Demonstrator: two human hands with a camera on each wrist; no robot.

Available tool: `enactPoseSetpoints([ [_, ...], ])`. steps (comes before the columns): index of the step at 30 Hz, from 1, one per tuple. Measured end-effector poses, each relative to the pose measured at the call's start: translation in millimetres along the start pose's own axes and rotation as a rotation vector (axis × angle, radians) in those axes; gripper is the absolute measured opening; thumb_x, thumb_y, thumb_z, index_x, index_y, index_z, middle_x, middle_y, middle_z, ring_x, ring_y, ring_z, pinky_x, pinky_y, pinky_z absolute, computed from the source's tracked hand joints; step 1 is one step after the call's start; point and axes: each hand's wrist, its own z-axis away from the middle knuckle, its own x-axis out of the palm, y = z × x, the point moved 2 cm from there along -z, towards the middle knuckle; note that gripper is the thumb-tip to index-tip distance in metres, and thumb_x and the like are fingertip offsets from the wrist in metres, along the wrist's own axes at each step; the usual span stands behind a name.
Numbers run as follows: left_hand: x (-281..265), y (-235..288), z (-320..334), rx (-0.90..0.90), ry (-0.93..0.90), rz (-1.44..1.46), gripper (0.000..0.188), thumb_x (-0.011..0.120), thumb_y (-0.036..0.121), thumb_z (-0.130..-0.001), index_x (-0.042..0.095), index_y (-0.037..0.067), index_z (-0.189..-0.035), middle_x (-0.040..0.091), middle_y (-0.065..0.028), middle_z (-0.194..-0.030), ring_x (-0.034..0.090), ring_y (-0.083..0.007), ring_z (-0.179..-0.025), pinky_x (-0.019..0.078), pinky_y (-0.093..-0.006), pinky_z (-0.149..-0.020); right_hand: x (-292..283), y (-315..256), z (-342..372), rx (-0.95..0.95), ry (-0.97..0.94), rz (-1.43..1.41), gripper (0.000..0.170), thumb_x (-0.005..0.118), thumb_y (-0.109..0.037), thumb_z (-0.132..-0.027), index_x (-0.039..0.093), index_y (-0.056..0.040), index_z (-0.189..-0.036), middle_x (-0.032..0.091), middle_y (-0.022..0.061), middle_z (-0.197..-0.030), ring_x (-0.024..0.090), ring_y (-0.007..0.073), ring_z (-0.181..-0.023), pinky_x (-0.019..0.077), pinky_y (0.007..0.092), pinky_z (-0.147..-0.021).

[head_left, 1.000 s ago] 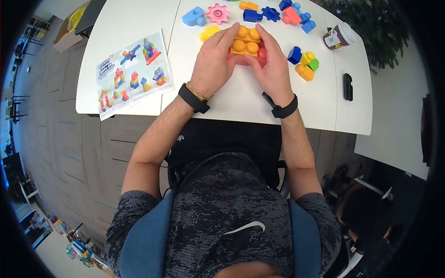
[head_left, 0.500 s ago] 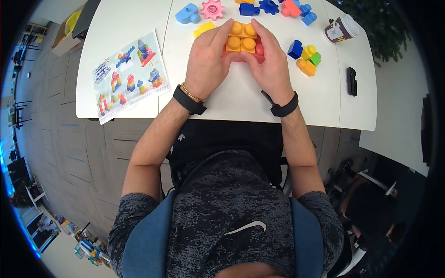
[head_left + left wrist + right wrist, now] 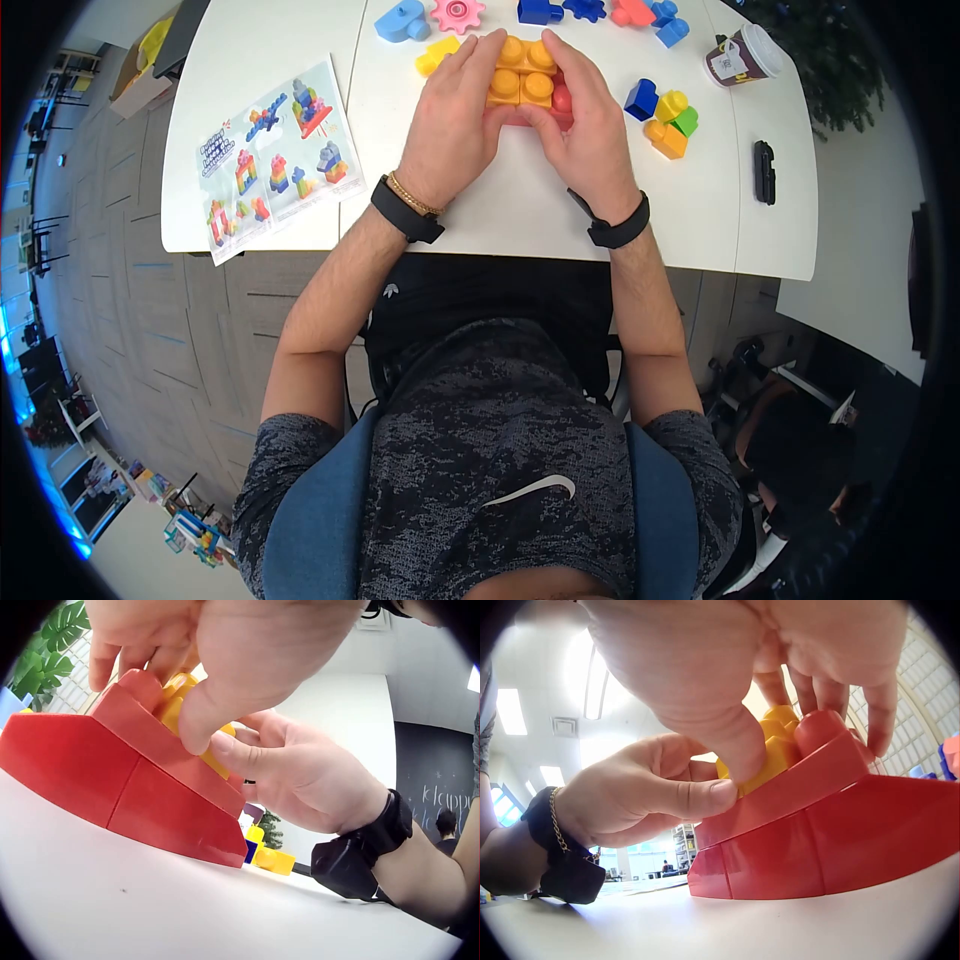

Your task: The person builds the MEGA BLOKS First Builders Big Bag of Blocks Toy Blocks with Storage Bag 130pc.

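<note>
My left hand (image 3: 450, 130) and right hand (image 3: 588, 132) cup the two sides of yellow-orange building blocks (image 3: 522, 88) with round studs. These sit on a red base (image 3: 90, 761) made of a lighter red slab over darker red curved blocks, which rests on the white table. In the left wrist view, both thumbs press the near side of the yellow blocks, while the other fingers reach round behind. From the right wrist, a bare red stud (image 3: 820, 731) shows beside the yellow blocks. My hands hide much of the red base in the head view.
A picture leaflet (image 3: 278, 160) lies to the left. Beyond my hands are a light blue block (image 3: 402, 22), a pink gear (image 3: 457, 12) and a yellow block (image 3: 437, 56). On the right are a small block cluster (image 3: 665, 118), a paper cup (image 3: 742, 56) and a black object (image 3: 764, 172).
The head view has shifted a little, so the table things appear slightly displaced. Both hands stay around the yellow blocks, with hardly any change in their hold.
</note>
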Motion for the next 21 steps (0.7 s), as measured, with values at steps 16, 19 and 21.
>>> enactPoseSetpoints([
  [16, -13, -2, -12, 0.003, -0.149, -0.067, 0.083, 0.086, 0.01, -0.083, 0.046, 0.002, -0.155, 0.065, -0.0261, -0.133, 0.065, -0.0417, -0.121, 0.0533, -0.0442, -0.104, -14, -2, -11, -0.021, -0.067, 0.036, 0.071, 0.082, -0.002, -0.084, 0.053, 0.0001, -0.148, 0.063, 0.0248, -0.139, 0.063, 0.0422, -0.126, 0.0533, 0.0428, -0.108],
  [19, -29, -4, -22, 0.022, -0.225, 0.012, 0.081, 0.086, 0.022, -0.085, 0.048, -0.001, -0.152, 0.065, -0.0277, -0.135, 0.066, -0.0421, -0.122, 0.0542, -0.0443, -0.103, -17, -1, -11, 0.057, -0.142, -0.004, 0.075, 0.084, -0.006, -0.084, 0.05, -0.0004, -0.151, 0.059, 0.0251, -0.146, 0.058, 0.0425, -0.134, 0.0498, 0.0447, -0.113],
  [21, -37, -13, -29, 0.021, -0.272, 0.076, 0.074, 0.081, 0.038, -0.092, 0.055, -0.004, -0.147, 0.067, -0.0282, -0.133, 0.069, -0.0413, -0.117, 0.0561, -0.0433, -0.1, -23, -1, -7, 0.059, -0.118, -0.008, 0.076, 0.084, -0.01, -0.085, 0.05, -0.0011, -0.152, 0.057, 0.0248, -0.149, 0.056, 0.0424, -0.138, 0.0475, 0.0449, -0.115],
])
